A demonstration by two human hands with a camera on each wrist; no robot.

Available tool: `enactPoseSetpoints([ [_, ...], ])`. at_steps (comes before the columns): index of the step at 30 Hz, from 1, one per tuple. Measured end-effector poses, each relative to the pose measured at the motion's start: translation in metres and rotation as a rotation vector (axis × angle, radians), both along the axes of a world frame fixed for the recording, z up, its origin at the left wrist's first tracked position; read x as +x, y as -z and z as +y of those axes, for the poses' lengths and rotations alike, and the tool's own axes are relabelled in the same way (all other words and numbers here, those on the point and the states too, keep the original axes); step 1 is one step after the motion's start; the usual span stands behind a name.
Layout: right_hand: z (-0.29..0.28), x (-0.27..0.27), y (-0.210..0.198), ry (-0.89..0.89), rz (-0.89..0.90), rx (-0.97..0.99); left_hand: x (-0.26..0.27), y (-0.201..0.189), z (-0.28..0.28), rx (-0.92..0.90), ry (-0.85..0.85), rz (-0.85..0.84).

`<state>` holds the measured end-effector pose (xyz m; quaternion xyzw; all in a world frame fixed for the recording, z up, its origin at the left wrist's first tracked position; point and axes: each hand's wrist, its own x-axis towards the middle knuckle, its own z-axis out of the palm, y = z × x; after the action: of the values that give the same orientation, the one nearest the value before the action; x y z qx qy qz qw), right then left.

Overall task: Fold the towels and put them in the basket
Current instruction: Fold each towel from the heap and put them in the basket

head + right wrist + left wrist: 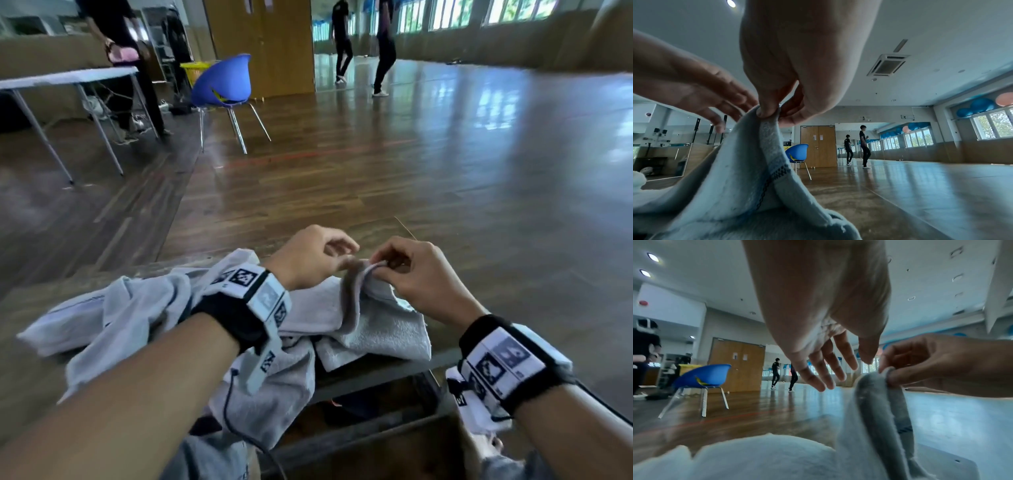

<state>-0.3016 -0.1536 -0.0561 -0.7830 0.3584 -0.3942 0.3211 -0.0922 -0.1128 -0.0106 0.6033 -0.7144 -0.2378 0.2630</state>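
Observation:
A grey towel (pixel 370 318) lies crumpled on the table (pixel 30 301) in front of me. My right hand (pixel 378 266) pinches one raised edge of it between thumb and forefinger, seen close in the right wrist view (pixel 768 113) and the left wrist view (pixel 888 374). My left hand (pixel 347 257) hovers just left of that pinch. Its fingers (pixel 824 378) are loosely spread and hold nothing. More pale towels (pixel 120 318) are heaped to the left under my left forearm. A dark open container (pixel 370 435) sits below the table's near edge.
A blue chair (pixel 222 82) stands on the wooden floor ahead, with a yellow basket (pixel 193 68) behind it. A white table (pixel 68 77) with a person beside it is at far left. Two people (pixel 342 41) walk at the back of the hall.

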Motion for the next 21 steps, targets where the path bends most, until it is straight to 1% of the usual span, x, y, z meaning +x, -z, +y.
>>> enactPoseSetpoints([
  [2,-0.005,0.006,0.008,0.047,-0.054,-0.014,-0.014,0.011,-0.012,-0.015,0.036,0.017],
  [4,-0.011,0.008,0.016,0.105,-0.101,-0.013,-0.02,0.022,-0.023,-0.046,0.03,0.053],
  [6,-0.016,0.007,0.023,0.166,-0.117,-0.025,-0.019,0.03,-0.033,-0.047,0.024,0.164],
  [8,-0.022,0.006,0.027,0.209,-0.095,-0.045,-0.017,0.037,-0.041,0.001,0.011,0.284],
  [10,-0.028,0.005,0.029,0.222,-0.111,-0.038,-0.015,0.047,-0.045,0.043,-0.038,0.42],
  [14,-0.039,0.01,0.029,0.252,-0.207,-0.012,-0.021,0.057,-0.052,-0.025,-0.172,0.6],
  [16,-0.042,0.014,0.029,0.262,-0.233,0.0,-0.022,0.056,-0.055,-0.032,-0.185,0.61],
  [19,-0.043,0.015,0.027,0.294,-0.235,-0.008,-0.024,0.052,-0.058,0.001,-0.155,0.576],
  [21,-0.042,0.013,0.026,0.307,-0.24,-0.027,-0.025,0.051,-0.056,0.024,-0.129,0.591],
])
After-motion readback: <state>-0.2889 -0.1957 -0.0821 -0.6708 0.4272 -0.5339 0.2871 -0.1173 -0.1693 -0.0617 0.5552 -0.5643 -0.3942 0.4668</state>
